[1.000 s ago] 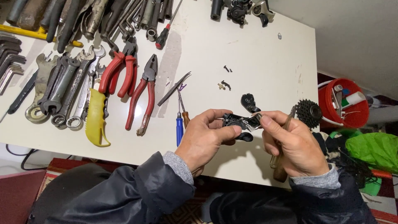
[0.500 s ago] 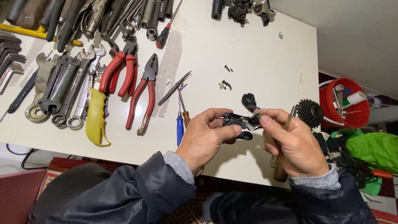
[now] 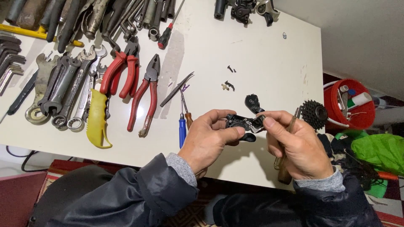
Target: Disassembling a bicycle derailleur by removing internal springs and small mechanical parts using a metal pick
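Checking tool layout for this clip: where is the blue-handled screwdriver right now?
In the head view the blue-handled screwdriver lies on the white table, just beyond the left hand, right of the red-handled pliers.

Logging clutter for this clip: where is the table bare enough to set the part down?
Bare tabletop runs from the small screws to the far right edge. Another bare strip lies left of the left hand, below the pliers. The left half is crowded with wrenches and other tools.

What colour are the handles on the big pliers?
Red. The pliers lie on the white table, clear in the head view.
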